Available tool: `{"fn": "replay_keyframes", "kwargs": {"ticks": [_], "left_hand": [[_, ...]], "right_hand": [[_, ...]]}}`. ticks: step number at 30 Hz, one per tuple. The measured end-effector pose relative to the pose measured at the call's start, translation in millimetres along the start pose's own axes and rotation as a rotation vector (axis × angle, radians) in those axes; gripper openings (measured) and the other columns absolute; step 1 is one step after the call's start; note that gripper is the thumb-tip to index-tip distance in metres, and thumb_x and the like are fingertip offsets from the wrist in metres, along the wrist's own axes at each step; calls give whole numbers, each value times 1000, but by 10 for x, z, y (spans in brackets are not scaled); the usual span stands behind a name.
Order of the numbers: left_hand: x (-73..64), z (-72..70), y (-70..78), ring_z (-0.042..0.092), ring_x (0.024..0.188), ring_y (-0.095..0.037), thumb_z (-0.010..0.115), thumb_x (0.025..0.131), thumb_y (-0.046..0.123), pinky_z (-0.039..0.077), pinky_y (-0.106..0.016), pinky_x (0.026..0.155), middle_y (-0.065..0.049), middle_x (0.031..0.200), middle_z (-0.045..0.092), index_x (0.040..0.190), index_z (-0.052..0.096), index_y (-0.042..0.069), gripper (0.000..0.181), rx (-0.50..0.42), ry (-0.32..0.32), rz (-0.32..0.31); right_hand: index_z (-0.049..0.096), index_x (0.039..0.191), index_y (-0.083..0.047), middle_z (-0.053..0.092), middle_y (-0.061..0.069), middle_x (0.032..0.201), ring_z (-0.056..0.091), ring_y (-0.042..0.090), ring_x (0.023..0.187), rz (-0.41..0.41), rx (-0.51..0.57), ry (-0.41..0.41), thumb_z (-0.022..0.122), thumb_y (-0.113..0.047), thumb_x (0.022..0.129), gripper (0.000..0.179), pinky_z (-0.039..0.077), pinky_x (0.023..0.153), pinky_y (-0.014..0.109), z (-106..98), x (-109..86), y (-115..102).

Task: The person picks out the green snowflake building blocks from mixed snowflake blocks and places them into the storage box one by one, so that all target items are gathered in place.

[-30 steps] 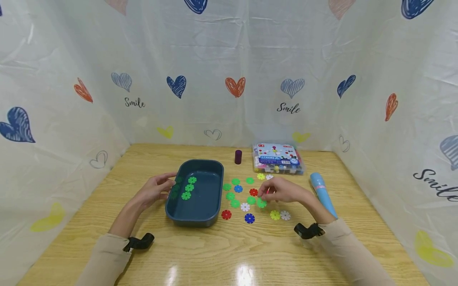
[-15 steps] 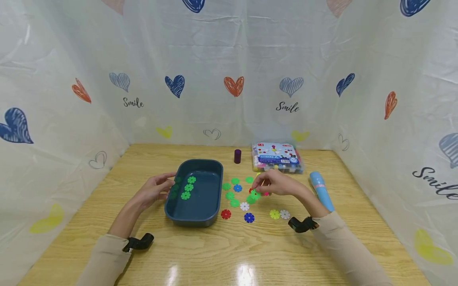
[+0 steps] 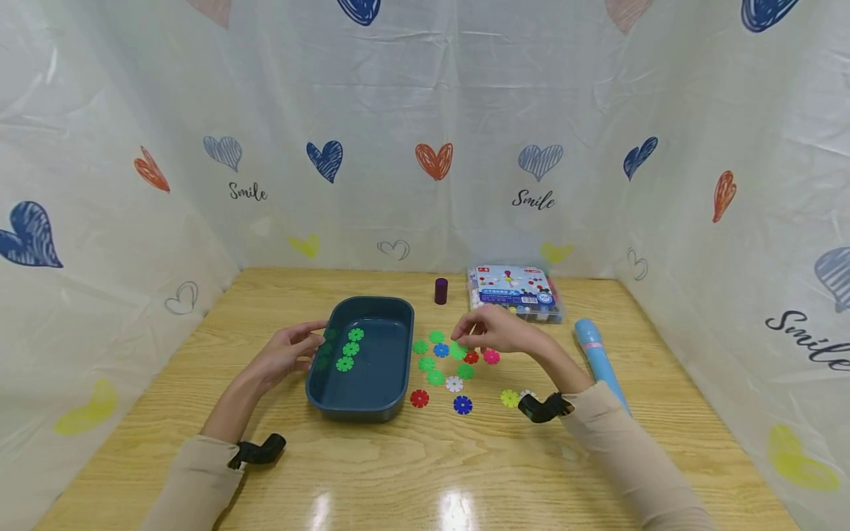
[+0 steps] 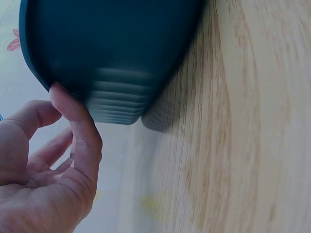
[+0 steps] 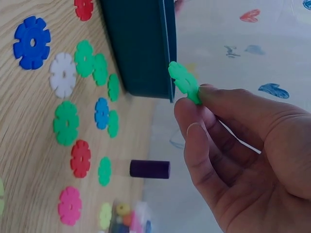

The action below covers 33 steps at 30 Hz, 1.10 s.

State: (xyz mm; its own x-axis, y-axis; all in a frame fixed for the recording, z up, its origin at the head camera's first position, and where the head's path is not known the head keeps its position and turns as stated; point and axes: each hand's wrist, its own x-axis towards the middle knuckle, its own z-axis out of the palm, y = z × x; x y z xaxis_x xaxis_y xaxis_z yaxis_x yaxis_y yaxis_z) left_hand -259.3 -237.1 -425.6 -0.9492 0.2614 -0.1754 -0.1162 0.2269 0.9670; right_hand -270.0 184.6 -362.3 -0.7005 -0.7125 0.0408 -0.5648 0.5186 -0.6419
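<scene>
Counter (image 3: 345,479): wood-grained, bearing the items below.

Blue disc (image 3: 462,404), red disc (image 3: 419,398), yellow disc (image 3: 509,398): flat, notched; nearest of the loose pieces.

Tray (image 3: 358,414): dark teal, upright, left of the loose pieces. Contents: three green discs (image 3: 350,349) in a slanting row.

Left hand (image 3: 288,354): at the tray's left rim, thumb tip touching, fingers loosely bent; no closed grip shows.

Loose green discs (image 5: 66,123): six, on the counter, among white, light blue, red and pink ones.

Right hand (image 3: 494,330): thumb and index finger pinching one held green disc (image 5: 183,81) by its edge, raised above the counter, not yet over the tray. Step in hand, as judged: carrying a picked green piece trayward. Next move calls for clearing the rim, lowering beside the row, then parting the fingers.

Light blue tube (image 3: 598,358): lying at right, partly behind the sleeve.

Clear box (image 3: 514,286): printed label, coloured contents.

Purple cylinder (image 3: 441,291): upright, beyond the tray.

Curtain (image 3: 385,96): white, heart-printed; backdrop.
</scene>
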Motion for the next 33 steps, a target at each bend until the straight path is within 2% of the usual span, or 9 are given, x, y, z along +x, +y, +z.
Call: {"fn": "replay_keyframes", "kwargs": {"ticks": [3, 6, 7, 16, 21, 28, 33], "left_hand": [[2, -1, -2, 59, 81, -9, 56, 101, 26, 53, -22, 65, -4, 101, 57, 150, 37, 8, 56, -5, -1, -1], [-1, -1, -2, 59, 80, -9, 56, 101, 27, 53, -22, 65, -4, 100, 58, 150, 37, 8, 57, -4, -1, 1], [-1, -1, -2, 58, 80, -9, 56, 101, 27, 53, -22, 64, -3, 99, 57, 150, 37, 8, 57, -4, -1, 2], [4, 0, -12, 57, 78, -8, 56, 101, 25, 53, -22, 64, -2, 97, 56, 150, 38, 7, 55, 0, -2, 12], [-3, 1, -3, 56, 78, -8, 55, 101, 25, 53, -22, 63, -2, 97, 55, 150, 37, 8, 55, 5, -2, 11], [-6, 0, -1, 56, 79, -8, 56, 101, 27, 53, -22, 64, -3, 99, 55, 150, 38, 8, 56, 13, 4, 8], [-2, -1, -6, 56, 78, -8, 56, 101, 26, 53, -22, 64, -2, 97, 55, 150, 38, 8, 56, 8, -1, 8]], "right_hand": [[73, 103, -7, 75, 6, 91, 66, 8, 68, 10, 14, -1, 64, -13, 95, 14, 59, 68, 36, -1, 40, -37], [72, 105, -5, 75, 6, 90, 66, 7, 66, 17, 31, -4, 64, -14, 95, 16, 58, 69, 47, 2, 76, -61], [72, 105, -4, 75, 7, 91, 66, 8, 67, 18, 33, -5, 63, -14, 95, 16, 58, 69, 47, 4, 87, -70], [71, 106, -5, 73, 15, 98, 67, 10, 71, 26, 81, -16, 63, -13, 96, 16, 59, 67, 35, 47, 217, -151], [71, 107, -2, 73, 11, 94, 67, 11, 70, 2, 88, -20, 63, -13, 96, 18, 59, 65, 33, 75, 289, -215], [72, 105, -4, 73, 11, 95, 68, 13, 69, -32, 115, -19, 63, -10, 95, 14, 59, 64, 31, 157, 420, -288], [73, 104, -6, 75, 9, 95, 69, 10, 69, -54, 108, -8, 64, -11, 95, 14, 58, 63, 29, 247, 546, -345]]}}
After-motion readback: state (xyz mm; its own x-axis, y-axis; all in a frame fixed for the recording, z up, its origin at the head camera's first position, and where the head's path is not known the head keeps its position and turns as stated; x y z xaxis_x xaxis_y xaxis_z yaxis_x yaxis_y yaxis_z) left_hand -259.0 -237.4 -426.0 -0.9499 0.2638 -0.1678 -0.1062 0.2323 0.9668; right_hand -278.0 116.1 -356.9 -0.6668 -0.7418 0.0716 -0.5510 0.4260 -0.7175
